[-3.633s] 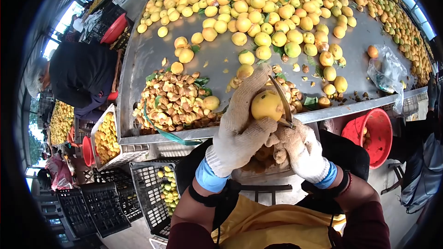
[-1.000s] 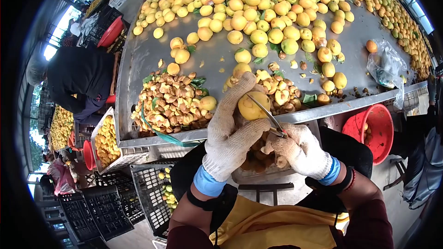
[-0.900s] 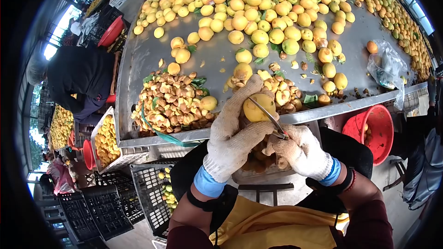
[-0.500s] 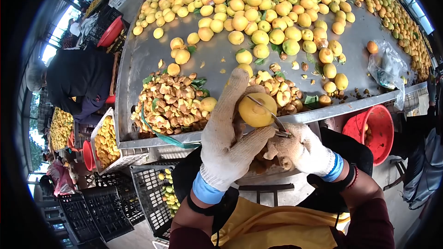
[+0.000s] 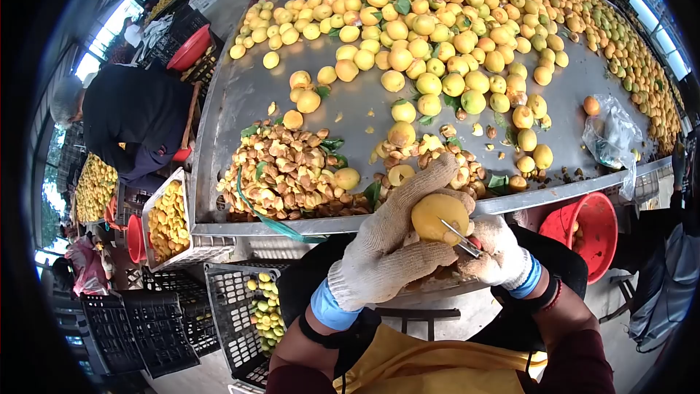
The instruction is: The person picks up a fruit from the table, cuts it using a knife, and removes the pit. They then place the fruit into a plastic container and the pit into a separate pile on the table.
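Observation:
My left hand, in a knitted glove with a blue cuff, wraps its fingers and thumb around a yellow apricot. My right hand, gloved the same way, grips a small metal blade whose tip meets the apricot's right side. Both hands are held over my lap, just in front of the metal table's edge. Behind them on the table lie a heap of split apricot halves and pits and a smaller pile, partly hidden by my left hand.
Whole apricots cover the back of the metal table. A clear plastic bag lies at its right edge. A red tub stands below right; crates stand left. Another person bends over at far left.
Both hands have moved down and to the right with the apricot and the blade. The blade earlier lay curved across the apricot's front; now its tip is at the side. The view has shifted slightly.

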